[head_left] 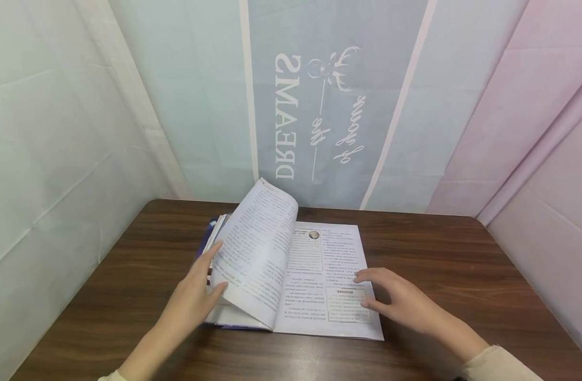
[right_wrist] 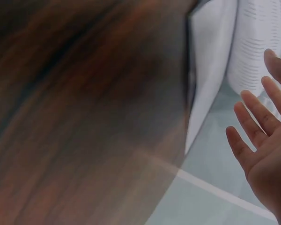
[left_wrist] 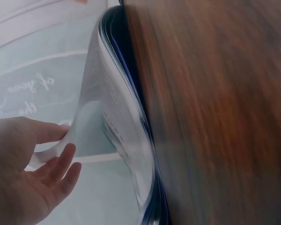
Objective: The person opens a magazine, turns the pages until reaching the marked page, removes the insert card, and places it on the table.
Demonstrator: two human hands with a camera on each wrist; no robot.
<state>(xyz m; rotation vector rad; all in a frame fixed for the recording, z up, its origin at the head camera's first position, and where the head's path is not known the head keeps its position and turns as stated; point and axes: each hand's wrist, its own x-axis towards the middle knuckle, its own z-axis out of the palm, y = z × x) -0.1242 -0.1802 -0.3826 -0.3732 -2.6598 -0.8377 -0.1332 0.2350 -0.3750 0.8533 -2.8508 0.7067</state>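
Observation:
An open magazine (head_left: 302, 296) with printed text lies on the table. One of its pages (head_left: 257, 248) is lifted and curves up over the left half. My left hand (head_left: 194, 291) pinches that page by its outer edge, the thumb on one face and the fingers on the other, as the left wrist view shows. Spread and relaxed, my right hand (head_left: 400, 296) hovers at the right edge of the magazine and holds nothing. In the right wrist view its fingers (right_wrist: 257, 117) are extended, apart from each other.
The dark wood-grain table (head_left: 429, 248) extends around the magazine. Behind it hangs a pale blue-grey cloth (head_left: 214, 106) with white mirrored lettering, and light curtains close in both sides.

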